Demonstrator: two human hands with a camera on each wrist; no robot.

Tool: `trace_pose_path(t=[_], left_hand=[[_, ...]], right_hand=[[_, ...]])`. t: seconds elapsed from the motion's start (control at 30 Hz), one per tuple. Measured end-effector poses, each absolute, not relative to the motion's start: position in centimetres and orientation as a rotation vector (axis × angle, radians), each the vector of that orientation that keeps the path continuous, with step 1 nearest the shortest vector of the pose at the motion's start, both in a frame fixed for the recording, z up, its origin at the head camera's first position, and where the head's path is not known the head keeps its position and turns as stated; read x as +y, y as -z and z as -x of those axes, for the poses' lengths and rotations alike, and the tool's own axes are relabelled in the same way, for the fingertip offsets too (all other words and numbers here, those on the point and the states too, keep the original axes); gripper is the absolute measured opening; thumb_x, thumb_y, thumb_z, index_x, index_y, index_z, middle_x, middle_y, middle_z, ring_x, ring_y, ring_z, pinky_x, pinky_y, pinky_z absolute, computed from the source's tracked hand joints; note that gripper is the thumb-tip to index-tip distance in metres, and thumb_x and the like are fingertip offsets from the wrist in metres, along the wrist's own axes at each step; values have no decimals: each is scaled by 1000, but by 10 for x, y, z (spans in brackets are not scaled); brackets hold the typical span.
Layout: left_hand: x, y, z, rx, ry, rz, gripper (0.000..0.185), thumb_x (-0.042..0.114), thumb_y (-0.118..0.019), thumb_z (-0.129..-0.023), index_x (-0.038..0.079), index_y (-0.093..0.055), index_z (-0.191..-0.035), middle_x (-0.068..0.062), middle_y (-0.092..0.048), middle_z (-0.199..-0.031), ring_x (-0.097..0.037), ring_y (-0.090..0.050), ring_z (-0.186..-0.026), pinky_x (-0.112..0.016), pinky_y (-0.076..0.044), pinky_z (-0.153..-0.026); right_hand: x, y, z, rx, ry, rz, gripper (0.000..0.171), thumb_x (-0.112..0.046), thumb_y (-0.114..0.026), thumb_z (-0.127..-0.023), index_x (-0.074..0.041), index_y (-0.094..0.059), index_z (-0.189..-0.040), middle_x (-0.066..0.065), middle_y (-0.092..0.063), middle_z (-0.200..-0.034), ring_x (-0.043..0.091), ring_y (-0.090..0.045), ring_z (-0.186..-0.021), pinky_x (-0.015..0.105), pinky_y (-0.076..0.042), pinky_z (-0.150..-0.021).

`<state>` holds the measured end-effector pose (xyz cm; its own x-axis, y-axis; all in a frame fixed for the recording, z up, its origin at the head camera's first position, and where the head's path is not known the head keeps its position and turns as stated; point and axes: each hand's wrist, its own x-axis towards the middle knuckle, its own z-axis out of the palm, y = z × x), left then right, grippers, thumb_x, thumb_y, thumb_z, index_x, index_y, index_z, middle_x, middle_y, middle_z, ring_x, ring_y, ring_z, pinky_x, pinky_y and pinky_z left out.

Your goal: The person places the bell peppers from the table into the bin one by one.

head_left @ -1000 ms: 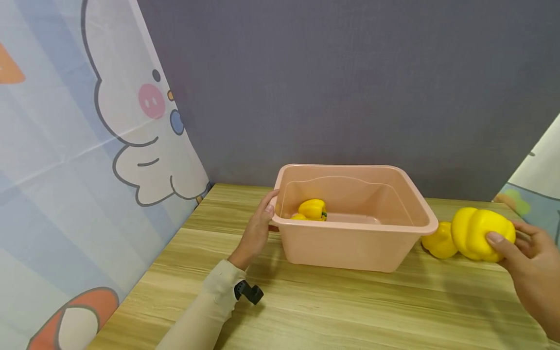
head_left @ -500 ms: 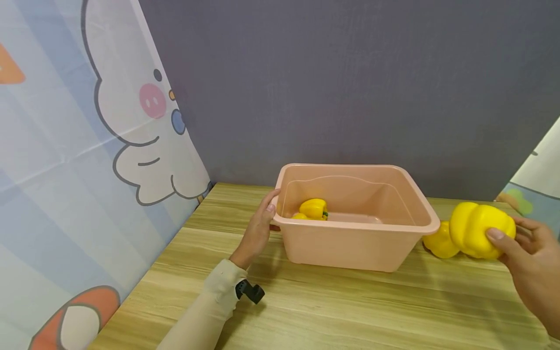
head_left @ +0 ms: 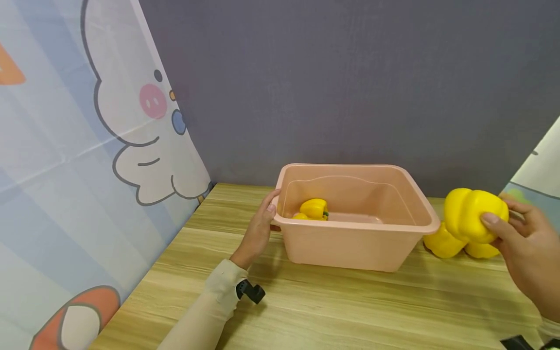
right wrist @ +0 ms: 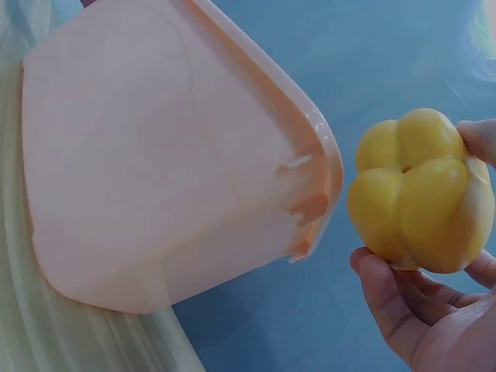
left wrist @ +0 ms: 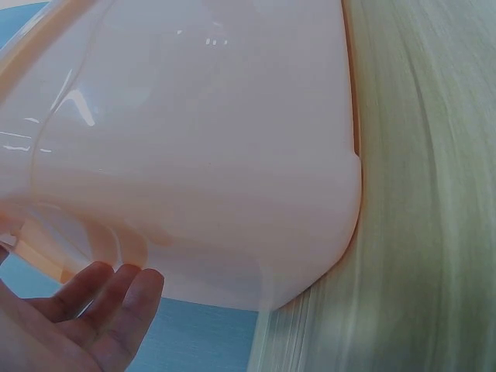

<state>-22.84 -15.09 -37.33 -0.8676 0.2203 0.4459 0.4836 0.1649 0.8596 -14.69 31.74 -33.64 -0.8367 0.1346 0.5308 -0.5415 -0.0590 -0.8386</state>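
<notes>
A pink plastic bin (head_left: 341, 248) stands upright on the table. My left hand (head_left: 255, 236) grips its left rim; in the left wrist view, the fingertips (left wrist: 143, 287) touch its outer wall below the rim. To the right of the bin my right hand (head_left: 525, 248) holds a yellow bell pepper (head_left: 470, 214) in the air, thumb on the near side. The right wrist view shows the lobed bottom of this pepper (right wrist: 422, 194). Inside the bin lies a yellow bell pepper (head_left: 313, 209) with a green stem, and part of another yellow one (head_left: 300, 216) shows beside it.
Two more yellow peppers rest on the table right of the bin: one (head_left: 443, 241) beside its wall, the other (head_left: 481, 251) partly hidden by the held pepper. A grey panel (head_left: 350, 87) rises behind, and a printed curtain (head_left: 65, 170) borders the wooden table (head_left: 332, 311) on the left.
My right hand has lifted the yellow bell pepper and moved it slightly left, uncovering another pepper on the table below. The left hand and the bin stay nearly still.
</notes>
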Motion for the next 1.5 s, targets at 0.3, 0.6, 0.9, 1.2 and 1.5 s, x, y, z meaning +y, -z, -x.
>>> trace_pose_path(t=[0.3, 0.6, 0.9, 1.2, 1.5], left_hand=[[-152, 373, 228, -2229, 1782, 684, 53, 39, -30, -106, 25, -32, -157, -14, -39, -154, -35, -56, -108, -65, -50, -82], [-153, 372, 227, -2233, 1772, 686, 53, 40, -31, -106, 26, -32, -157, -12, -39, -154, -35, -57, -108, -61, -51, -81], [-158, 375, 225, -2239, 1750, 683, 55, 43, -30, -106, 25, -33, -157, -14, -43, -150, -36, -58, -107, -62, -52, -80], [-159, 376, 225, -2238, 1750, 696, 54, 43, -29, -106, 25, -32, -157, -13, -44, -150, -32, -59, -107, -60, -53, -80], [-159, 375, 225, -2251, 1740, 690, 55, 46, -30, -105, 28, -33, -156, -10, -43, -151, -36, -58, -111, -51, -54, -79]], right_hand=[[319, 327, 154, -1901, -1842, -382, 45, 6, -50, -101, -18, -38, -136, -3, -47, -124, 3, -55, -107, 8, -48, -77], [315, 314, 156, -1988, -1804, -346, 40, 3, -52, -101, -20, -42, -131, -6, -50, -122, 0, -57, -102, 8, -49, -75], [308, 306, 153, -2305, -1407, -247, 38, -9, -52, -104, -32, -38, -131, -14, -48, -117, -1, -55, -96, 10, -48, -69], [308, 303, 157, -2400, -1291, -220, 38, -18, -52, -105, -18, -36, -139, -9, -45, -118, -5, -54, -93, 7, -48, -70], [311, 297, 167, -2487, -1229, -186, 29, -25, -52, -105, -29, -35, -129, 16, -41, -127, -5, -52, -88, 8, -47, -67]])
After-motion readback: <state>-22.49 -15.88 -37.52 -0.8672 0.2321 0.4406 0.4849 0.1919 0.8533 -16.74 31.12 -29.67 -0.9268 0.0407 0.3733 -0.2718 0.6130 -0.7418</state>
